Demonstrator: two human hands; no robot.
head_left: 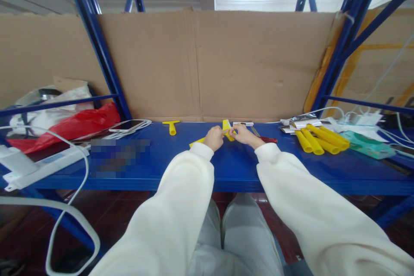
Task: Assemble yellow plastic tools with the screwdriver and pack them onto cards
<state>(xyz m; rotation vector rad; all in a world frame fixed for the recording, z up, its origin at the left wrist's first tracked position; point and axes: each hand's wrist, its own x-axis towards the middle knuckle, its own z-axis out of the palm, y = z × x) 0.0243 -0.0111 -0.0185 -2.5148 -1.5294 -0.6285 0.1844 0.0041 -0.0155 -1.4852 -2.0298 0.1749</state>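
Note:
Near the back-middle of the blue table, my left hand (214, 138) has its fingers closed at a yellow plastic piece (227, 126) with a pale strip on it. My right hand (244, 134) pinches at the near part of the same piece; its fingertips hide the contact. Another yellow part (197, 142) shows at the left side of my left hand, partly covered by it. A red-handled tool (268, 139) with a thin metal blade lies beside my right hand. Farther left lies a yellow T-shaped scraper (172, 127).
Several yellow tubular handles (318, 140) lie at the right, beside silvery-white packs (304, 121) and a green plastic packet (368, 144). A phone (125, 126), cable and white power strip (47, 166) are at the left. Cardboard (258, 64) walls the back between blue posts.

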